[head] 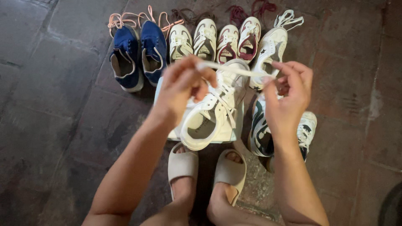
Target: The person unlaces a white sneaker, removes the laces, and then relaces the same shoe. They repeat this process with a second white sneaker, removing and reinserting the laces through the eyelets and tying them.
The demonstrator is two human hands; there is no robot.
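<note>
We observe a white sneaker (211, 113) at the centre of view, resting on a pale box (234, 129) that sits on the stone floor (50, 104), its opening toward six o'clock. The box appears to raise the shoe within easy reach. A white lace (234, 70) runs taut across the shoe from ten o'clock to two o'clock. The left hand (182, 86) is closed, pinching one end of it. The right hand (289, 90) pinches the other end between thumb and fingertips. The lace seems held tight so as to stay straight above the eyelets.

Count of footwear along twelve o'clock, toes away from us: two blue shoes (138, 54) with peach laces, two white shoes with pale trim (193, 42), two white shoes with maroon trim (238, 42), and one white sneaker (268, 50) beside them. At four o'clock, partly under the right forearm, lie two white-and-dark-green shoes (261, 134). That makes ten shoes in all.

At six o'clock the person's feet wear two beige slides (205, 167), set just below the box.
</note>
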